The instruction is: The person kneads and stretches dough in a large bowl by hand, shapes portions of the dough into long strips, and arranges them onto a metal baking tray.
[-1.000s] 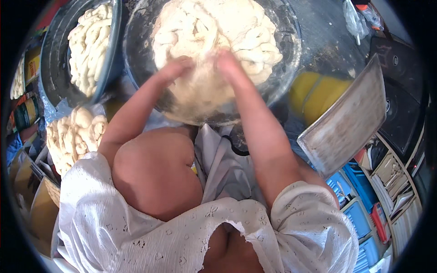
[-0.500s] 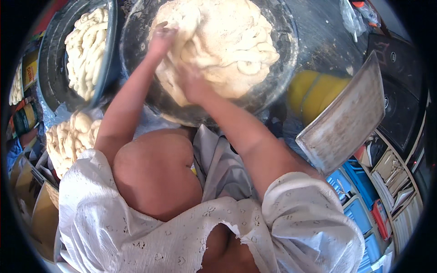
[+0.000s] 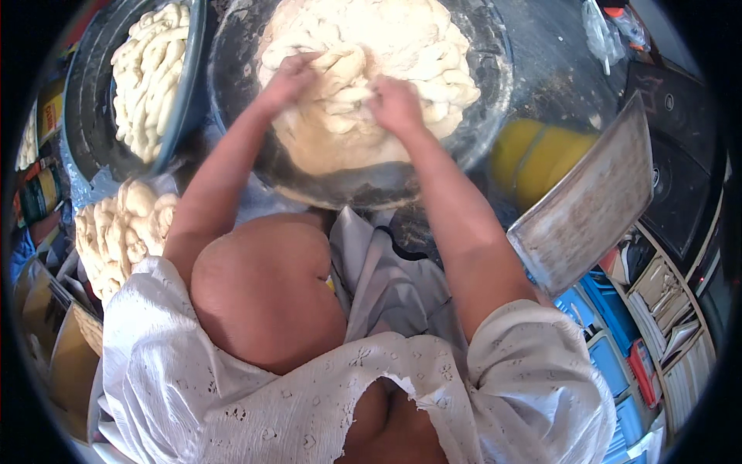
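A large dark round basin point(image 3: 491, 108) holds a pale, floury mass of twisted dough point(image 3: 421, 46). At its left side, my left hand point(image 3: 287, 85), slightly blurred, has its fingers curled onto a dough rope. My right hand point(image 3: 396, 104) is right of it, lower, with fingers closed into the dough near the middle, their tips partly hidden. Loose flour or crumbly dough lies in the near part of the basin.
At the left stand a tub point(image 3: 89, 100) of dough strands and a pile of dough pieces point(image 3: 120, 240). At the right are a worn metal tray point(image 3: 580, 209), a yellow cylindrical object point(image 3: 533, 162), dark cases point(image 3: 672, 139), plastic bags point(image 3: 607, 39) and blue organisers point(image 3: 603, 356).
Since half a second ago my left hand has moved slightly down and rightward, and my right hand has moved up and right. The dough's folds around them have shifted.
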### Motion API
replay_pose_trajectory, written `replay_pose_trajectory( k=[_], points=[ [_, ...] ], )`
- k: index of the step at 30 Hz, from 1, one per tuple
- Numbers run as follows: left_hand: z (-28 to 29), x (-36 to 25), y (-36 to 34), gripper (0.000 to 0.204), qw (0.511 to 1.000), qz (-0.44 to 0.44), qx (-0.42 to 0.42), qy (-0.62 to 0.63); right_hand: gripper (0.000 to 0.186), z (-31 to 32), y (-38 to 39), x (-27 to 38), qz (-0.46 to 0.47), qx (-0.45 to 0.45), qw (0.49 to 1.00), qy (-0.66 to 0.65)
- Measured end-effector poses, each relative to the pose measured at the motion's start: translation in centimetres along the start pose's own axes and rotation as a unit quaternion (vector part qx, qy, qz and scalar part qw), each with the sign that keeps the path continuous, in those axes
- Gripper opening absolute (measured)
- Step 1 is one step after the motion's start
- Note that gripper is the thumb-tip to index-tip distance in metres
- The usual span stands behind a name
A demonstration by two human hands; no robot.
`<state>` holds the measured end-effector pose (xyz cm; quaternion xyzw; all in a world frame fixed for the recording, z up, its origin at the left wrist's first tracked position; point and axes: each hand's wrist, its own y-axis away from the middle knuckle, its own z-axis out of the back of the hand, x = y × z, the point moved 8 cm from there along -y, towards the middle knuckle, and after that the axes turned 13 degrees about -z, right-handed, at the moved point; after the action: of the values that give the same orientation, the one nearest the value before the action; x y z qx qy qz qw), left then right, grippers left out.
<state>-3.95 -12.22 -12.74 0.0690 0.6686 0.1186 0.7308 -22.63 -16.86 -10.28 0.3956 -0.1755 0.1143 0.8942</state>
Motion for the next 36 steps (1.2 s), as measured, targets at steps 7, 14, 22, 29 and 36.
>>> replay_pose_trajectory(
  k=[7,14,22,29,36],
  points=[
    [1.2,0.9,-1.5,0.046,0.951,-0.003,0.082,-0.298,0.038,4.7,3.6,-6.4,-0.105,-0.327,0.935,-0.085],
    [-1.8,-2.0,-1.1,0.043,0.928,0.045,-0.008,0.371,0.081,-14.6,7.3,-2.2,-0.185,0.108,0.960,0.181],
    [-3.9,-2.6,1.3,0.062,0.908,0.162,0.023,0.387,0.039,-14.5,3.1,-5.3,-0.082,0.081,0.986,0.123],
    [-3.6,-1.2,2.1,0.053,0.924,0.199,0.026,0.327,0.036,-2.8,3.3,4.7,-0.045,0.132,0.905,-0.403],
    [-5.1,-18.2,1.7,0.011,0.979,-0.004,0.197,0.045,0.062,4.9,6.7,7.2,0.139,-0.004,0.899,-0.416]
  ],
)
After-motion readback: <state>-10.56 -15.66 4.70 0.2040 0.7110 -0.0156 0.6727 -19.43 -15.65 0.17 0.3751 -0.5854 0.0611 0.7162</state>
